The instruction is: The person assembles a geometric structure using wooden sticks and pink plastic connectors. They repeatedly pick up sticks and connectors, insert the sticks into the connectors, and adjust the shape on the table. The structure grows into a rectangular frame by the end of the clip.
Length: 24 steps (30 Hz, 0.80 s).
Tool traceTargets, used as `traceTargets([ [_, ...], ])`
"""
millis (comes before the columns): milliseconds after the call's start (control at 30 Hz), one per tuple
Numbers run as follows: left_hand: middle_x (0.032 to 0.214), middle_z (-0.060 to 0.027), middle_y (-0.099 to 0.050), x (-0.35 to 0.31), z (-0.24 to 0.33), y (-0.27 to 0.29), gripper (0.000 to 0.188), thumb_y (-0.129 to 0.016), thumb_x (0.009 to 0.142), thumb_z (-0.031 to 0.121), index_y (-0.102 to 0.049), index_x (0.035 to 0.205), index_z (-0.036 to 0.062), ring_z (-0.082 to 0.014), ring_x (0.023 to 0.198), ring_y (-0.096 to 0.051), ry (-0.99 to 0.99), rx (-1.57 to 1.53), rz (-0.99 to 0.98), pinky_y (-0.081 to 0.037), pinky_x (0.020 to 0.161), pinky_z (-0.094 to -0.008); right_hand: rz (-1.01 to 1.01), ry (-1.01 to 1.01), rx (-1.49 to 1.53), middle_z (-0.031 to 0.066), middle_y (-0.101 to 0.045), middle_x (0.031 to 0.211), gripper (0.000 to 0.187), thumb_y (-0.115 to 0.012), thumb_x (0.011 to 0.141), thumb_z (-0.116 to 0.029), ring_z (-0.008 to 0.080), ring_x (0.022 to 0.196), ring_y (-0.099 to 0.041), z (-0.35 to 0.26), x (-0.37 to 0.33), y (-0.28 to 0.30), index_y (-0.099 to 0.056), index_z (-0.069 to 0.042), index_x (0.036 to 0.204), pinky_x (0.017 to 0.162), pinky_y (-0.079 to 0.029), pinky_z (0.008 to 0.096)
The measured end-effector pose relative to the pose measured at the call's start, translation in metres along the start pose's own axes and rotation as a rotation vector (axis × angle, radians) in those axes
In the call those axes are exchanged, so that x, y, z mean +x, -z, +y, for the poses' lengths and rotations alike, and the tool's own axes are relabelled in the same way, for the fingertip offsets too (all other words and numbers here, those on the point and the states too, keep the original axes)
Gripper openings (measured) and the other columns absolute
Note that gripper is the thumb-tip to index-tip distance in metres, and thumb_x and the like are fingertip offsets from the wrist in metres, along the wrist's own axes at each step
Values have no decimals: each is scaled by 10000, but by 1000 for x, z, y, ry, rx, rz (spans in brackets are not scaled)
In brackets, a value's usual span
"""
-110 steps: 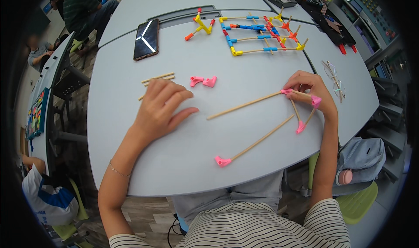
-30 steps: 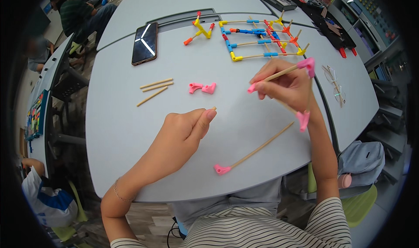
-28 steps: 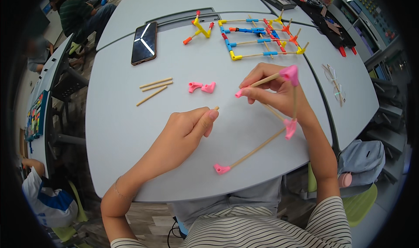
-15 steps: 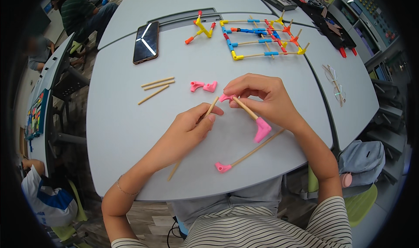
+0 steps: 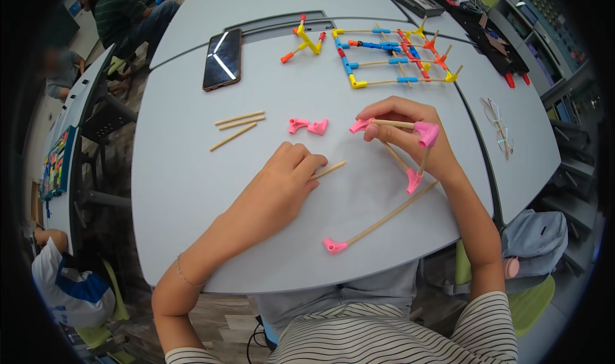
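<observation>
On the left of our pale grey desk (image 5: 186,223) lies a dark smartphone (image 5: 222,60), with three short wooden sticks (image 5: 238,126) nearer to us. Just right of them our left hand (image 5: 282,178) rests low, its grip clamped round a loose wooden rod (image 5: 333,168); one end pokes out past the fingers and the rest is hidden. Beyond it sit two pink elbow connectors (image 5: 308,126) side by side, and farther back stands a small yellow-and-red connector piece (image 5: 306,42). Near the front edge lies a wooden rod with a pink connector (image 5: 334,245) on its left end.

Our right hand (image 5: 410,138) holds up a triangle of sticks and pink joints (image 5: 427,133), thumb and fingertips pinched together on its leftmost joint. Behind is a multicoloured stick lattice (image 5: 400,62); at the far right lie wire-rimmed eyeglasses (image 5: 496,130).

We judge the step in hand to be fitting the loose rod to that pinched joint, as the two are still apart. The move calls for turning the socket toward the rod's bare end, lining them up and pushing firmly while the right grip steadies the joint.
</observation>
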<state>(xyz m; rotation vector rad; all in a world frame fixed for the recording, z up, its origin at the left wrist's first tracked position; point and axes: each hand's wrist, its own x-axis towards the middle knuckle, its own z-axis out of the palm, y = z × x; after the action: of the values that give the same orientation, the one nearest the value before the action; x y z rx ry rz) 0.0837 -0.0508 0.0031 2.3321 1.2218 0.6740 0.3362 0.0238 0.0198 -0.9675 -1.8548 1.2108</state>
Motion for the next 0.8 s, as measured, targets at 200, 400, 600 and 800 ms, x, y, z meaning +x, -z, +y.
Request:
traceTargets([
  [200,989,-101,-525,2,-1,-3,277,-681,884,21,-618,1153,42,-251,934,-539,-16,-6,-4,-473,847,-358,14,-25,54,84,-715,971,267,-755,899,-142,136,895,-694,-1,1,-4,-686,42,1079,795,-564,259],
  [400,1066,-109,-551,5,5,-3,351,-691,900,55,-597,1239,55,-234,1012,-568,42,-87,66,-490,884,-347,-84,-29,221,90,-713,961,229,-779,877,-120,132,886,-695,5,0,-5,-677,32,1014,797,-566,268],
  [600,1120,-96,-570,6,13,-10,344,-668,952,93,-565,1266,-3,-187,1077,-592,67,-565,154,-511,905,-337,-292,-184,326,74,-714,892,200,-771,890,-150,105,803,-670,-6,-4,-14,-696,16,973,728,-543,246],
  [800,1069,-53,-587,0,12,-15,226,-635,986,101,-607,1177,-17,-125,960,-614,213,-904,154,-527,821,-276,-350,-219,408,72,-710,854,236,-701,953,-221,110,757,-663,-8,-8,-20,-704,12,989,690,-530,232],
])
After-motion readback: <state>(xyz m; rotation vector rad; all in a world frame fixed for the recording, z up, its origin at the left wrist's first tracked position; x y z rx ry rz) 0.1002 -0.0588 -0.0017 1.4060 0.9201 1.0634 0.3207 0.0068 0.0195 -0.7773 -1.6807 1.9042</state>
